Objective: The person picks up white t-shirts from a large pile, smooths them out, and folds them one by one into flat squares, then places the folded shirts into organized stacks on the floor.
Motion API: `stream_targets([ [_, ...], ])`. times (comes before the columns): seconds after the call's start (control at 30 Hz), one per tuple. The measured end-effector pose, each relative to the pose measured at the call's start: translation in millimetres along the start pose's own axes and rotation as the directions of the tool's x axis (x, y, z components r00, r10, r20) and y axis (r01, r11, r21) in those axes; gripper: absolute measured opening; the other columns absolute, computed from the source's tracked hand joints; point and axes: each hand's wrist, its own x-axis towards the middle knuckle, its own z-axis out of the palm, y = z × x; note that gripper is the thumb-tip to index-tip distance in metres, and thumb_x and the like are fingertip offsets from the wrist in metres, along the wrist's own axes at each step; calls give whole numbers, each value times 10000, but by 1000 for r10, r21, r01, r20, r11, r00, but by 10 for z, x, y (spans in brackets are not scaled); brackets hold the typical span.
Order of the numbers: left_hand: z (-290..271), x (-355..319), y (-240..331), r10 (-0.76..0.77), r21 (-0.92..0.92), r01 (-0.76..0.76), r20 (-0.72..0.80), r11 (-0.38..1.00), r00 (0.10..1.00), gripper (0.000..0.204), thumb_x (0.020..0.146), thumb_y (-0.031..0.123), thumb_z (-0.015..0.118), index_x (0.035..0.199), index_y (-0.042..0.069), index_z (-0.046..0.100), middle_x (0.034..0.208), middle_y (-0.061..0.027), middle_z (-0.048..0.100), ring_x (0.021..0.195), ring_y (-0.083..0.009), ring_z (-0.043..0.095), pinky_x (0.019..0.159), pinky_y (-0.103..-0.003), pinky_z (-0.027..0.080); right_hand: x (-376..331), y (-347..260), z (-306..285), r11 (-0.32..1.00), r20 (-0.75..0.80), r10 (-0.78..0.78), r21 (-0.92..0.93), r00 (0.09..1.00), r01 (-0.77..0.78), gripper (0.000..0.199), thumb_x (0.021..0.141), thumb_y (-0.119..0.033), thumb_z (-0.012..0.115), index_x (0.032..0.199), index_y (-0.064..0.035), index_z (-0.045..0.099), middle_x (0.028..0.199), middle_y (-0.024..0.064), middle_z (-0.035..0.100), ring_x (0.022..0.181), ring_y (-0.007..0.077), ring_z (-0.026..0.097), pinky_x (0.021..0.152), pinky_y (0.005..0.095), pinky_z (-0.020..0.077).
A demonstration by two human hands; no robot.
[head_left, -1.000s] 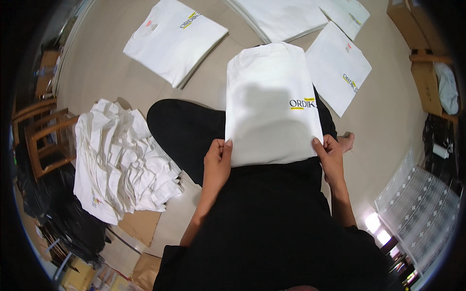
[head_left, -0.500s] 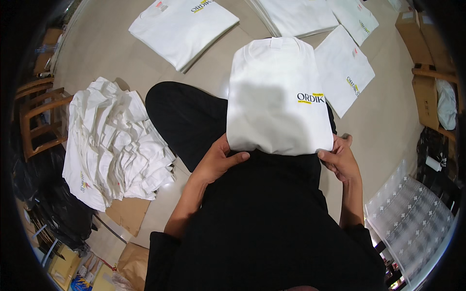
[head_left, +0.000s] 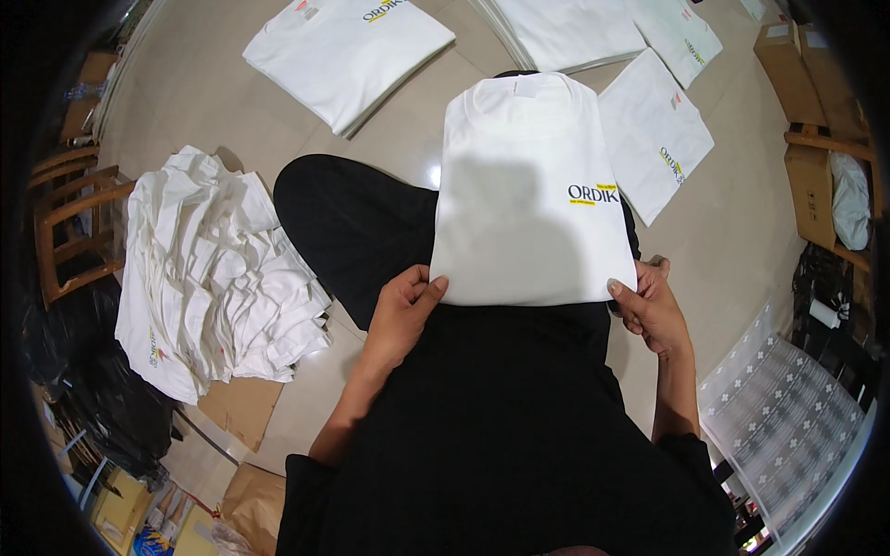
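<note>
A folded white T-shirt [head_left: 519, 222] lies across my lap, its round collar away from me and a small dark and yellow print at its right side. My left hand [head_left: 404, 301] pinches the near left corner, thumb on top. At the near right corner, my right hand [head_left: 646, 301] grips the cloth between thumb and fingers. The edge between both hands runs nearly straight, and a shadow falls over the shirt's middle. What lies under the shirt is hidden.
A loose heap of white shirts [head_left: 213, 278] rests at the left on cardboard [head_left: 243, 408]. Folded shirts lie ahead: a stack [head_left: 343, 60], another stack [head_left: 565, 32] and a single-looking one [head_left: 656, 139]. Cardboard boxes [head_left: 811, 190] stand at right, a wooden chair [head_left: 79, 236] at left.
My left hand has shifted left to the shirt's corner. The near edge, wrinkled and curved before, is now pulled straighter and flatter. My right hand stays at its corner.
</note>
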Motion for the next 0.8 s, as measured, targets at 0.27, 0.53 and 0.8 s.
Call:
stream_targets([
  [0.27,152,-71,-102,151,376,-49,-246,925,957,258,1024,220,707,1125,-9,647,714,-38,695,614,-36,499,618,-276,421,-48,255,135,983,-155,53,182,986,-24,245,988,-279,775,1020,-81,635,594,-90,487,419,5,341,393,188,302],
  [0.53,196,-184,-20,133,338,-8,-349,941,928,232,1016,231,703,966,7,663,626,-40,616,517,-86,437,533,-292,383,-183,193,181,989,-276,12,147,961,30,261,1004,-304,754,939,-85,628,607,-70,526,412,23,368,396,213,315],
  [0.8,103,-117,-87,99,490,57,-285,870,953,285,1056,284,631,998,8,677,642,-77,639,540,-109,521,561,-291,423,53,364,29,988,-326,-57,-152,944,7,248,998,-271,758,1000,-43,661,757,-39,635,623,39,536,579,217,419],
])
